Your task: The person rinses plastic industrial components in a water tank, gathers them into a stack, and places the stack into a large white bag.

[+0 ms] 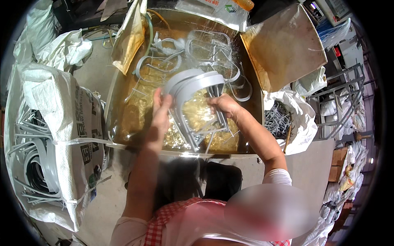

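Observation:
Several nested grey plastic pieces, each a wide curved band with long straight legs, are held up over a tub of shallow yellowish water. My left hand grips the outer left side of the stack, thumb against the band. On the other side my right hand is closed around the legs below the curve, its fingertips partly hidden behind them. The legs slant down toward the tub's near rim. Beyond the stack, more curved grey pieces lie in the water at the far end, under splashing.
Left of the tub stands a white woven sack with similar grey bands poking out. At the right, a white bag holds thin grey scraps. Stained panels flank the tub, and a green hose enters at the far left.

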Demonstrator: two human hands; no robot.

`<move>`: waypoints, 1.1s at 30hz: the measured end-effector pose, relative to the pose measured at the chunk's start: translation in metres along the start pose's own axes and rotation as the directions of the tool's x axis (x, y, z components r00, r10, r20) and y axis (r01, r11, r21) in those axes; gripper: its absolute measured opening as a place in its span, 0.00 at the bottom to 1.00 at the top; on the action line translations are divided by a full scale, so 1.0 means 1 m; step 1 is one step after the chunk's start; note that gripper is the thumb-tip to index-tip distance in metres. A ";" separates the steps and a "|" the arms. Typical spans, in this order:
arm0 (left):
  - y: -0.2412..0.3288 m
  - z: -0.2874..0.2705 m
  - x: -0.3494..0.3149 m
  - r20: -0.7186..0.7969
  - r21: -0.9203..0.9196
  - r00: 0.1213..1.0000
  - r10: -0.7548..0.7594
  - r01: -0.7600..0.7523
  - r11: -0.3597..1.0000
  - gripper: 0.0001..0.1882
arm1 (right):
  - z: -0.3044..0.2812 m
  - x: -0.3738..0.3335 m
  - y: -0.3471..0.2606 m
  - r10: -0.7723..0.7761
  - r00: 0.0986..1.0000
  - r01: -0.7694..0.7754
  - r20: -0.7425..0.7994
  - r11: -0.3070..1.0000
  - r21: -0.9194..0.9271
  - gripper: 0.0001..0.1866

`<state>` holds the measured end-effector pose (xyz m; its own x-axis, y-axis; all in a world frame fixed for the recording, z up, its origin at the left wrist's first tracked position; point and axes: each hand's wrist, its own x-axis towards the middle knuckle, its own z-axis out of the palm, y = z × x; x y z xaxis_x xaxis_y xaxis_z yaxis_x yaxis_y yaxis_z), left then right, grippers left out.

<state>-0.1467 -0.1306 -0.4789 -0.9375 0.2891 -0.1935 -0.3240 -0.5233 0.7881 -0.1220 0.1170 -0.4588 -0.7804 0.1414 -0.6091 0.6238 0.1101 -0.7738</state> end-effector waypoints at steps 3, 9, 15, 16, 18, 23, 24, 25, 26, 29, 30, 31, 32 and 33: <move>-0.005 0.007 -0.005 -0.132 -0.022 0.991 -0.017 0.014 1.000 0.51 | 0.009 -0.002 -0.009 -0.009 1.000 0.011 -0.029 0.996 0.084 0.07; -0.020 0.031 -0.014 -0.314 0.338 0.937 -0.155 0.263 0.903 0.32 | 0.007 -0.005 -0.001 -0.429 0.902 0.384 -0.038 0.840 -0.383 0.21; -0.016 -0.001 -0.002 -0.244 -0.040 0.926 -0.290 0.289 0.957 0.11 | 0.013 -0.045 -0.042 -0.341 0.899 0.234 0.273 0.904 0.359 0.39; -0.012 0.000 -0.001 -0.241 -0.115 0.905 -0.349 0.331 0.937 0.10 | 0.014 -0.046 -0.039 -0.345 0.883 0.072 0.318 0.769 0.635 0.42; -0.018 -0.005 0.005 -0.263 -0.229 0.885 -0.384 0.329 0.916 0.09 | 0.025 -0.053 -0.031 -0.362 0.883 0.027 0.297 0.674 0.739 0.45; -0.004 0.008 -0.001 -0.248 -0.260 0.824 -0.509 0.449 0.855 0.04 | 0.062 -0.050 -0.009 -0.544 0.787 0.094 0.290 0.571 0.816 0.54; -0.004 0.009 -0.001 -0.287 -0.259 0.812 -0.508 0.444 0.858 0.03 | 0.068 -0.049 -0.009 -0.547 0.804 0.141 0.232 0.555 0.820 0.55; -0.006 0.005 0.002 -0.321 -0.284 0.795 -0.514 0.437 0.853 0.02 | 0.072 -0.050 -0.013 -0.475 0.850 0.094 0.225 0.559 0.824 0.54; -0.010 0.000 0.004 -0.322 -0.279 0.798 -0.509 0.434 0.857 0.02 | 0.076 -0.049 -0.014 -0.481 0.847 0.096 0.225 0.556 0.826 0.54; -0.018 -0.003 0.005 -0.444 -0.346 0.828 -0.343 0.195 0.918 0.03 | 0.081 -0.047 -0.014 -0.473 0.844 0.003 0.251 0.473 0.881 0.44; -0.022 -0.005 0.008 -0.439 -0.344 0.832 -0.339 0.193 0.919 0.03 | 0.080 -0.048 -0.015 -0.479 0.842 0.009 0.248 0.472 0.881 0.44; -0.027 -0.006 0.011 -0.420 -0.347 0.868 -0.266 0.117 0.931 0.04 | 0.084 -0.056 -0.024 -0.530 0.797 -0.013 0.290 0.465 0.885 0.41; -0.030 -0.008 0.013 -0.402 -0.350 0.896 -0.189 0.040 0.936 0.05 | 0.087 -0.060 -0.031 -0.578 0.747 -0.036 0.330 0.460 0.887 0.39; -0.034 -0.010 0.013 -0.443 -0.284 0.887 -0.132 0.001 0.959 0.08 | 0.092 -0.060 -0.034 -0.631 0.693 -0.071 0.349 0.422 0.904 0.40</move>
<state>-0.1495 -0.1170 -0.5143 -0.8450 -0.0295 -0.5339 -0.3471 -0.7292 0.5897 -0.1002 0.0143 -0.4121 -0.9492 -0.3147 0.0050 0.2805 -0.8530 -0.4401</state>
